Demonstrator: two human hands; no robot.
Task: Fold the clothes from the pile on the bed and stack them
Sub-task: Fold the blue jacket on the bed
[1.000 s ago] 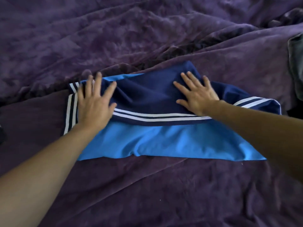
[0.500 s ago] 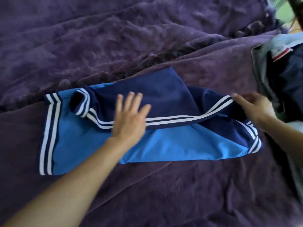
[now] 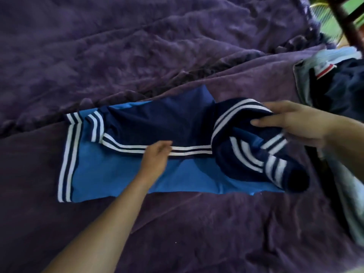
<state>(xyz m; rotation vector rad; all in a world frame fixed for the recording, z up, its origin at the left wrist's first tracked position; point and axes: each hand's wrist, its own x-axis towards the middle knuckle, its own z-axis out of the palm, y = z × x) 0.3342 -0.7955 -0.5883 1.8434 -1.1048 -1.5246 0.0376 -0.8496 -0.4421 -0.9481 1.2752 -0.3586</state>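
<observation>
Blue striped jersey (image 3: pixel 118 174) lies smooth under the flat left hand (image 3: pixel 155 157), its bunched end gripped by the right hand (image 3: pixel 295 123).

A single wide-angle camera worn on the person's head looks forward and steeply down on a rumpled purple plush bedspread (image 3: pixel 137 56), from close by. The left hand (image 3: pixel 155 156) enters from the bottom edge and the right hand (image 3: pixel 295 123) from the right edge, both mid-frame on a blue, white-striped fabric garment (image 3: pixel 118 170).
</observation>
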